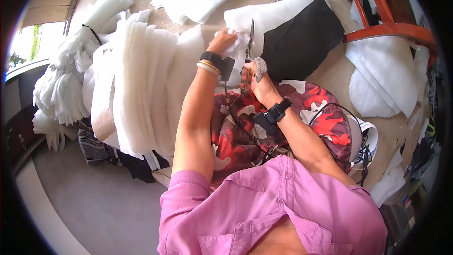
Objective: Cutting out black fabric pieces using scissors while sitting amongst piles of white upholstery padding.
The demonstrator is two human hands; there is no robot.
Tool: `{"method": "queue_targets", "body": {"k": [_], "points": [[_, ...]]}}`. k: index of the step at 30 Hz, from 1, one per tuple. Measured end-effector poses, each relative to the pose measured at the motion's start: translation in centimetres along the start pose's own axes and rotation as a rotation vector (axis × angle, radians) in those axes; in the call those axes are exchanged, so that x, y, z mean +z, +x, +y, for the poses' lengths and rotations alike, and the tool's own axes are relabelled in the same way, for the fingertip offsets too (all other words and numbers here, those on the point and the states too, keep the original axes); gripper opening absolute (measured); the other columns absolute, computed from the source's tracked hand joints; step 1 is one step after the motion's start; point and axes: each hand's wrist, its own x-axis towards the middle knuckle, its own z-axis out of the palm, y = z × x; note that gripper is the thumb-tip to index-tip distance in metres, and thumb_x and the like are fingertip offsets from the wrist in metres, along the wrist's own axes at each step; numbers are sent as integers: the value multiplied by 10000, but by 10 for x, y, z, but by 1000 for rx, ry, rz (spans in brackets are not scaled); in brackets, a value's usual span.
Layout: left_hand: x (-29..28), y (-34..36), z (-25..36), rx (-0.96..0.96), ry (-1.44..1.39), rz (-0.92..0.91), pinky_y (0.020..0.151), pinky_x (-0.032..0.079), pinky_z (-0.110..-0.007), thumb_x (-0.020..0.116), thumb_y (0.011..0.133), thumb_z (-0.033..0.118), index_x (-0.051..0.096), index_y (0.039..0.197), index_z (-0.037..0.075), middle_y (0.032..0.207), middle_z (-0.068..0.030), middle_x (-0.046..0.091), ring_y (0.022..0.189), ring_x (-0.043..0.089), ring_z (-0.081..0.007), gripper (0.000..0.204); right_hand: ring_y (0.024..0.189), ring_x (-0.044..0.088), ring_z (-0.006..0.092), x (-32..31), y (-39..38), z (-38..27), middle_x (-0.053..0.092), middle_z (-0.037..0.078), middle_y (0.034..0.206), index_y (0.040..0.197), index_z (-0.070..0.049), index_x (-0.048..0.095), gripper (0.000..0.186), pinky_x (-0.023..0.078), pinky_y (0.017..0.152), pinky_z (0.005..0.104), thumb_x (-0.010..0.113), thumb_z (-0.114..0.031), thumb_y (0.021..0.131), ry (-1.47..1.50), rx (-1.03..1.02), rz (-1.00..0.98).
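Note:
My left hand (222, 42) is closed on the edge of a piece of white wadding (243, 41). Scissors (251, 38) are in my right hand (258, 81), blades pointing up and away beside that wadding. A grey wrap covers my right thumb. Just beyond, a long white wadding sheet (264, 16) lies on the floor, partly under a black cloth piece (304, 42). Whether the wadding in my left hand joins this sheet, I cannot tell. Red camouflage fabric (325, 118) covers my lap below the hands.
A thick stack of white wadding layers (141, 85) stands to the left, with a tied bundle (61, 85) behind it. At the right are a reddish wooden chair (391, 31) and another wadding piece (382, 75). A dark cable (236, 123) hangs from my left wrist.

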Motion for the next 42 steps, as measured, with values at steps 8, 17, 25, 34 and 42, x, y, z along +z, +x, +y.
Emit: {"method": "queue_targets", "body": {"k": [8, 17, 25, 34, 42], "points": [[-2, -3, 6, -83, -164, -27, 531, 406, -258, 522, 802, 202, 577, 861, 24, 702, -34, 568, 606, 498, -104, 196, 532, 459, 53, -5, 6, -9, 469, -7, 658, 958, -51, 456, 366, 389, 392, 187, 656, -214, 698, -137, -194, 89], [-18, -13, 14, -36, -532, 114, 522, 386, -222, 533, 796, 174, 580, 835, 47, 716, -3, 548, 613, 493, -86, 141, 659, 511, 87, -14, -2, -6, 493, 12, 724, 991, -46, 479, 342, 482, 511, 242, 643, -201, 734, -152, -152, -30], [-18, -13, 9, -122, -229, 137, 544, 369, -242, 512, 772, 206, 574, 817, 36, 716, -7, 535, 640, 471, -95, 187, 697, 522, 117, -25, 29, -25, 511, 13, 737, 823, -118, 505, 244, 478, 620, 298, 660, -270, 712, -93, 25, -46], [-20, -17, 13, -116, -314, 27, 542, 365, -230, 523, 783, 213, 583, 854, 29, 747, 5, 540, 654, 472, -78, 206, 496, 419, 46, -15, 49, -59, 449, -28, 633, 777, -130, 482, 257, 345, 398, 156, 705, -222, 687, -156, -76, -6], [-40, -27, 20, -140, -415, 265, 502, 402, -254, 558, 771, 199, 554, 852, 0, 699, -53, 562, 579, 512, -120, 215, 517, 451, 55, -26, 58, -63, 471, -1, 679, 818, -70, 488, 255, 386, 390, 170, 686, -187, 708, -243, -209, -29]]}}
